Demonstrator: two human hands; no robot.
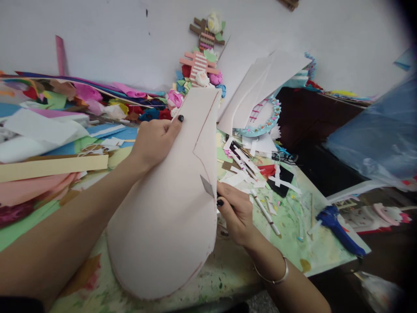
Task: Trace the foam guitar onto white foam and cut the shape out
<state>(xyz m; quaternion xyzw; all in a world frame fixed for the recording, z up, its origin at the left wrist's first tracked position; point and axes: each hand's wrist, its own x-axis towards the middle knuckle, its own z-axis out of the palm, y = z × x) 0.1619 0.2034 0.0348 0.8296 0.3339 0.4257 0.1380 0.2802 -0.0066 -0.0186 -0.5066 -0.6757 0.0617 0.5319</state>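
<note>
My left hand (154, 140) grips the upper part of a large pale pink foam sheet (169, 208), thumb on top. The sheet is rounded at the bottom and narrows toward the top, with a red outline drawn near its right edge. My right hand (235, 211) is closed round a cutting tool whose grey blade (207, 185) sits in the sheet's right edge, along the red line. The tool's handle is hidden in my fist, so I cannot tell if it is scissors or a knife.
A paint-stained green table (286, 217) carries paper scraps, white strips, a blue glue gun (339, 228) and a black piece. Coloured paper sheets and paper flowers (176, 100) pile at the left and back. White cut sheets (257, 87) lean on the wall. A blue plastic bag (381, 130) lies right.
</note>
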